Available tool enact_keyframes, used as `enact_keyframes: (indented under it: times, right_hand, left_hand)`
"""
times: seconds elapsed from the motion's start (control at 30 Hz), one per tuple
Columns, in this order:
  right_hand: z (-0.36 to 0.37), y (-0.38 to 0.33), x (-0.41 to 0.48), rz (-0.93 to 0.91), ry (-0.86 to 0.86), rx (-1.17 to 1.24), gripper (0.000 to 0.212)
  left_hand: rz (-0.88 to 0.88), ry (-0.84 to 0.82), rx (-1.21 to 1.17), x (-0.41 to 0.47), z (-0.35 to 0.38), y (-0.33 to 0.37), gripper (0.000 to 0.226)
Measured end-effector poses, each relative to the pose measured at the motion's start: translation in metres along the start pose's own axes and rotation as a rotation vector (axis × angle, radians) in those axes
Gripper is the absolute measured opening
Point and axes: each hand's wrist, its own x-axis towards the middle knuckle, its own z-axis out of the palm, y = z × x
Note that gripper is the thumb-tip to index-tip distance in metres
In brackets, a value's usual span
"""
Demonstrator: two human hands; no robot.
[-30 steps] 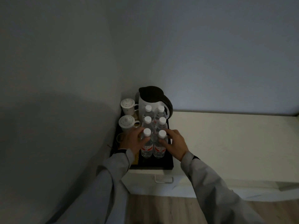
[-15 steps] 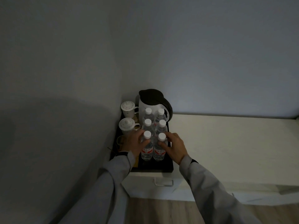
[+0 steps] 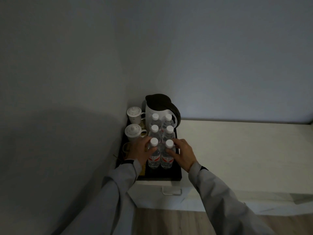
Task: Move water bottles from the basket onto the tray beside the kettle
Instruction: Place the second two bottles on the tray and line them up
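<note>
Several clear water bottles with white caps stand in two rows on a black tray [image 3: 176,173], in front of a white kettle [image 3: 149,112] with a black lid and handle. My left hand [image 3: 140,152] wraps the near left bottle [image 3: 153,158] from its left side. My right hand [image 3: 183,154] grips the near right bottle [image 3: 166,160] from its right side. Both bottles stand upright on the tray, touching each other. No basket is in view.
Two lidded white cups [image 3: 133,133] stand on the tray's left side against the wall corner. The tray sits at the left end of a white counter [image 3: 237,150], with a drawer handle [image 3: 171,191] below it. Wooden floor shows underneath.
Both hands stay on the two near bottles. The hands and bottles have barely shifted on the tray; the view has tilted slightly.
</note>
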Motion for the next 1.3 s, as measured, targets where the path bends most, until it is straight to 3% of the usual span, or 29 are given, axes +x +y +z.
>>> enact_keyframes:
  times: [1.3]
  right_hand:
    - [0.0041,-0.0011,-0.0006,0.067,0.016,-0.009,0.037]
  left_hand:
    - [-0.047,-0.023,-0.009,0.0006,0.0009,0.0001,0.038]
